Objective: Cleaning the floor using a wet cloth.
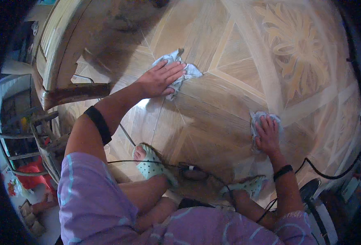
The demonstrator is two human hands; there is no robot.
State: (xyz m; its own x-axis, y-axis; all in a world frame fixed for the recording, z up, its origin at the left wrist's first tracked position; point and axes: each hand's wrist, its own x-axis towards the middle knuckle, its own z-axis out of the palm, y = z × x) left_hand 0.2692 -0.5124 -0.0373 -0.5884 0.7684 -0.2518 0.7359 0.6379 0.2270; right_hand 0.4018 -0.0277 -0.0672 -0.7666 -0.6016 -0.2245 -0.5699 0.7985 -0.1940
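Note:
A crumpled white cloth [193,71] lies on the patterned, wood-look tile floor [199,107]. My left hand [163,76] presses it down, palm down, fingers stretched over the fabric. Farther right and nearer to me is a second pale cloth [254,118], bunched on the floor beneath my right hand [268,133]. The fingers of that hand are slightly spread across it, and its thumb points left. Both cloths touch the floor, their middles hidden by my hands. Each forearm wears a black band.
Heavy wooden furniture [76,92] stands at upper left, beside my left forearm. A chair-like frame [44,134] and a red object [35,174] lie farther left. Black cable [324,176] crosses the floor near my spotted slippers [151,165]. Dark and white items [323,214] are at lower right.

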